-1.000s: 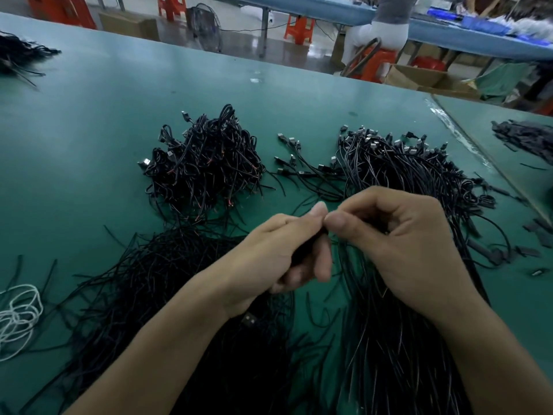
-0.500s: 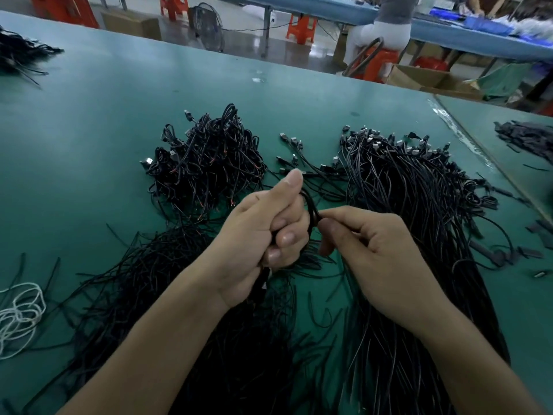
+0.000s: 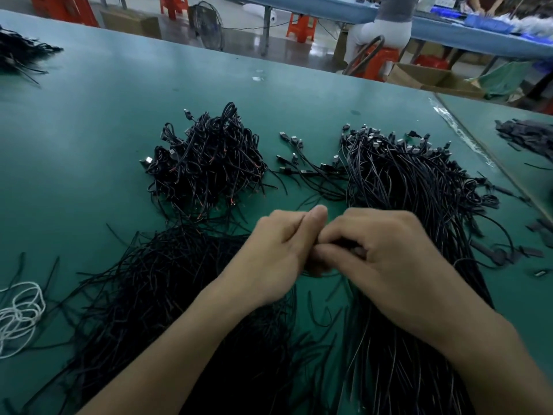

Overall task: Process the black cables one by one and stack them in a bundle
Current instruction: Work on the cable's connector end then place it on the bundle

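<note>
While your left grip and right grip meet, both clamped on a black cable, a tangled pile lies beyond them on the tabletop

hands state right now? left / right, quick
Left hand: fingers curled, gripping a black cable.
Right hand: fingers curled, pinching the same cable.

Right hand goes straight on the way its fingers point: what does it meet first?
The left hand, almost at once: fingers of the right hand point leftward and seem to touch it, both gripping the black cable.
</note>
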